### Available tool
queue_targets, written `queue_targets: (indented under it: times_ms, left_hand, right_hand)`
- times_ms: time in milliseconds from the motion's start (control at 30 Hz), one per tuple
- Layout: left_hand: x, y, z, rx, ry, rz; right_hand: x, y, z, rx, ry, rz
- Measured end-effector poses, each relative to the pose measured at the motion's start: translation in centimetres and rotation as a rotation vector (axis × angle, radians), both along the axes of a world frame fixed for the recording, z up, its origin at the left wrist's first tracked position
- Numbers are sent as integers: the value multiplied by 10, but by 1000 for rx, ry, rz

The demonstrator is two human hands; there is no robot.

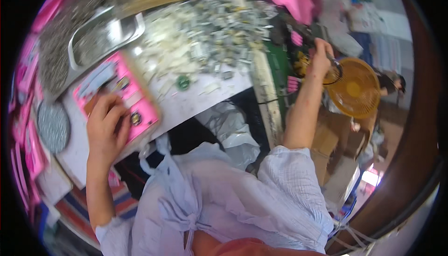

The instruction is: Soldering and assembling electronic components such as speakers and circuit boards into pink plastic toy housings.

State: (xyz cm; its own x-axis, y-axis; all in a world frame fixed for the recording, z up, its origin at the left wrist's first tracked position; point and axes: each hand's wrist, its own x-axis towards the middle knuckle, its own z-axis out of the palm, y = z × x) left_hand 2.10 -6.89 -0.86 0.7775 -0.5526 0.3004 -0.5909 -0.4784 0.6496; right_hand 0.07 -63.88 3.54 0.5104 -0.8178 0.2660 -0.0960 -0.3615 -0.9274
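pink casing (pixel 148 108) under left fingers (pixel 115 112), curled, grip unclear; right fingers (pixel 322 47) clasp dark tool (pixel 320 31)

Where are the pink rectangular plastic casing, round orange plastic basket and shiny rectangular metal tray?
Pink casing (pixel 145 107): head view, near its right edge.
Orange basket (pixel 353 88): head view, middle of its base.
Metal tray (pixel 71 54): head view, left rim.

The dark thing (pixel 319 32) — at right fingers (pixel 321 47) — is blurred (kind unclear).
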Motion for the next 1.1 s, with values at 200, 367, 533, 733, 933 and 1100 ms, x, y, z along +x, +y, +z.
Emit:
queue_targets:
  times_ms: [200,367,533,733,933,1100]
  left_hand:
    - [-6,30,2,-133,-33,76]
    - [-13,33,-3,-41,-145,60]
    - [-6,23,2,77,-207,0]
    - [-11,24,1,56,-231,70]
    - [9,4,0,64,-375,216]
    - [20,-5,-1,168,-370,225]
  right_hand:
    - [-22,57,-30,929,-169,316]
    - [-22,164,-33,699,-40,680]
    - [13,278,-26,82,203,952]
    - [56,356,-34,-680,210,1133]
    - [64,373,-20,-920,388,1110]
    - [64,373,-16,-849,487,1106]
